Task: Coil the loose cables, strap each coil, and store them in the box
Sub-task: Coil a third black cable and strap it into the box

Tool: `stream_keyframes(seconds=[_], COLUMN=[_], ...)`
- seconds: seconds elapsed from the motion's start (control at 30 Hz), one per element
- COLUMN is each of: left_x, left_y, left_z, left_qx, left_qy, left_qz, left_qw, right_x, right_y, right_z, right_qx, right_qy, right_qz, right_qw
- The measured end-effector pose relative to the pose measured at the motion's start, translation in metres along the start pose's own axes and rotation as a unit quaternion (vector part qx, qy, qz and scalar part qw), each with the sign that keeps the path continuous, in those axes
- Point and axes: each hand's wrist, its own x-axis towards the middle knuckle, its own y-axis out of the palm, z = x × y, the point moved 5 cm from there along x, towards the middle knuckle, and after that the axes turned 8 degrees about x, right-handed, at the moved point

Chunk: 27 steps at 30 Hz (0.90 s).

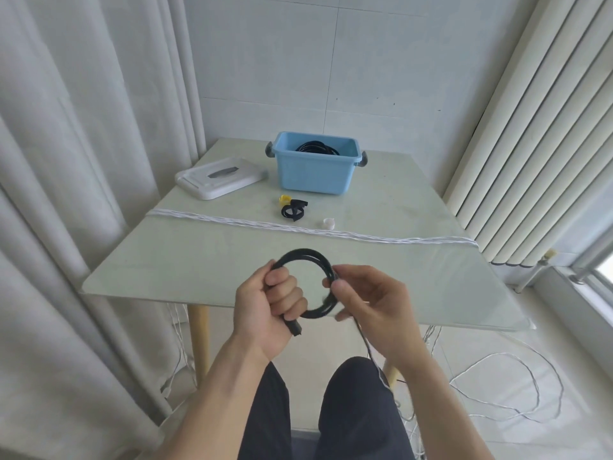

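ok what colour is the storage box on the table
Light blue plastic box with grey handles, seen in the head view.

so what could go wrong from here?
The black cable coil has no strap on it; if the left hand eases its grip, the loops may spring open. The cable's tail hangs below the right hand and could snag. The straps lie across the table, so fetching one needs a free hand.

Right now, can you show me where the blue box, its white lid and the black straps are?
blue box (pixel 315 175): head view, on its front wall.
white lid (pixel 219 179): head view, on its flat top.
black straps (pixel 293 210): head view, on the looped strap lying on the table.
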Motion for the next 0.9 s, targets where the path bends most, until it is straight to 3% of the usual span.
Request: stream_keyframes(seconds=[0.17, 0.4, 0.47, 0.57, 0.67, 0.77, 0.83, 0.9], left_x=[0.010, 0.016, 0.015, 0.012, 0.014, 0.011, 0.007, 0.000], left_y=[-0.038, -0.061, -0.051, -0.035, -0.026, -0.014, -0.006, 0.003], left_z=[-0.028, -0.058, -0.058, -0.058, -0.050, -0.036, -0.025, -0.016], left_qx=[-0.122, -0.212, -0.204, -0.183, -0.090, 0.076, 0.226, 0.367], left_qy=[0.059, 0.137, 0.142, 0.144, 0.127, 0.119, 0.090, 0.047], left_qz=[-0.065, -0.070, -0.053, -0.008, -0.004, -0.017, 0.008, 0.068], left_qw=[0.989, 0.965, 0.967, 0.972, 0.988, 0.990, 0.970, 0.927], right_x=[0.007, -0.003, -0.009, -0.023, -0.033, -0.036, -0.033, -0.026], right_y=[-0.048, -0.085, -0.067, -0.030, -0.002, 0.014, 0.016, 0.011], right_z=[0.010, 0.013, 0.009, 0.005, 0.010, 0.018, 0.024, 0.029], right_qx=[-0.209, -0.281, -0.336, -0.409, -0.391, -0.336, -0.300, -0.280], right_qy=[0.027, 0.016, 0.033, 0.071, 0.074, 0.055, 0.026, -0.008], right_qz=[0.016, -0.048, 0.006, 0.152, 0.236, 0.254, 0.230, 0.180], right_qw=[0.977, 0.958, 0.941, 0.897, 0.887, 0.905, 0.926, 0.943])
